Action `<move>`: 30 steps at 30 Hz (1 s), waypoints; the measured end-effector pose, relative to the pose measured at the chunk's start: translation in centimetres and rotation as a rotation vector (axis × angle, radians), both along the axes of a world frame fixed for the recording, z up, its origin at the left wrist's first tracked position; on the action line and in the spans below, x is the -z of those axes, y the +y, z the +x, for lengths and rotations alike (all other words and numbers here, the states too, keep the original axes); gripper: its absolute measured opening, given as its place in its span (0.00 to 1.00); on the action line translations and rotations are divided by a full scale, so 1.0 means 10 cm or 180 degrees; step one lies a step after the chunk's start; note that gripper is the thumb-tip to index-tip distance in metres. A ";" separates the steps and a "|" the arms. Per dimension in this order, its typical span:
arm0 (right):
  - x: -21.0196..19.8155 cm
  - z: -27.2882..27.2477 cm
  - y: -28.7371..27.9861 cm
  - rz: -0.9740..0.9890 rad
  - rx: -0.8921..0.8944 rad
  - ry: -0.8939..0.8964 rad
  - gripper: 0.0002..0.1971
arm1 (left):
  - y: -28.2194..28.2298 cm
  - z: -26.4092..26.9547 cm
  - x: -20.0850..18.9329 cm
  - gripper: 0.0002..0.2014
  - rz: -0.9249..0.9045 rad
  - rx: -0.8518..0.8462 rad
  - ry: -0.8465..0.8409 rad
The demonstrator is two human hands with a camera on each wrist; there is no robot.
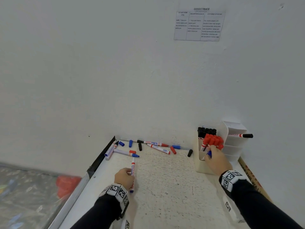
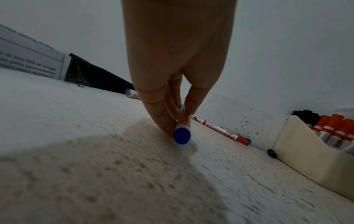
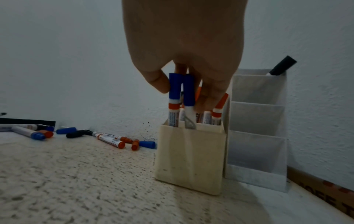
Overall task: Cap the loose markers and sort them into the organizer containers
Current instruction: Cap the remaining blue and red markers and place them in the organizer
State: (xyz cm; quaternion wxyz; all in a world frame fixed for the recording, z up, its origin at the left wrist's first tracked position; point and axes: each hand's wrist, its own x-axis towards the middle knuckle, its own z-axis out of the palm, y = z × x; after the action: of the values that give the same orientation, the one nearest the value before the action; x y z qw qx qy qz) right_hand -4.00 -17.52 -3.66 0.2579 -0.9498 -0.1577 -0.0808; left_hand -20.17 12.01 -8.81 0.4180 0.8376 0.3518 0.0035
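Observation:
My left hand (image 1: pixel 130 173) pinches a white whiteboard marker (image 1: pixel 133 169) with a blue rear end (image 2: pixel 182 136), low over the table; its far end shows no cap. My right hand (image 1: pixel 209 154) grips a blue-capped marker (image 3: pixel 174 91) by its cap, thumb on one side. The barrel stands in the front compartment of the cream organizer (image 1: pixel 203 165), beside a second blue-capped marker (image 3: pixel 189 92). Red-capped markers (image 1: pixel 213 140) and black-capped markers (image 1: pixel 207 131) fill the compartments behind. Loose markers (image 1: pixel 159 148) and caps (image 1: pixel 130 143) lie by the wall.
A white tiered organizer (image 1: pixel 234 144) stands right of the cream one and holds one black-capped marker (image 1: pixel 244 135). A loose black cap (image 1: pixel 190 153) lies just left of the cream organizer. The table's left edge (image 1: pixel 97 161) has a dark rim. A cardboard strip (image 1: pixel 252 177) runs along the right.

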 end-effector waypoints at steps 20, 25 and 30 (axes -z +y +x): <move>0.31 0.02 2.50 -0.0652 -0.1697 0.0769 0.19 | 0.83 0.23 -0.04 0.20 -0.0084 -0.0568 -0.0256; 0.43 0.16 3.13 -0.1277 -0.2161 0.0758 0.21 | 0.95 0.39 0.01 0.20 -0.0026 -0.0603 -0.0234; 0.46 0.19 3.45 -0.2290 -0.2498 0.0285 0.26 | 1.01 0.48 0.11 0.18 -0.0049 -0.0613 -0.0231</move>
State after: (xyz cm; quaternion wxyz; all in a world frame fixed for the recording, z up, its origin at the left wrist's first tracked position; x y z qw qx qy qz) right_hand -2.07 16.99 -8.28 -0.0667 -0.8504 -0.5075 0.1215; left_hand -15.35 22.12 -9.90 0.4346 0.7960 0.4153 0.0713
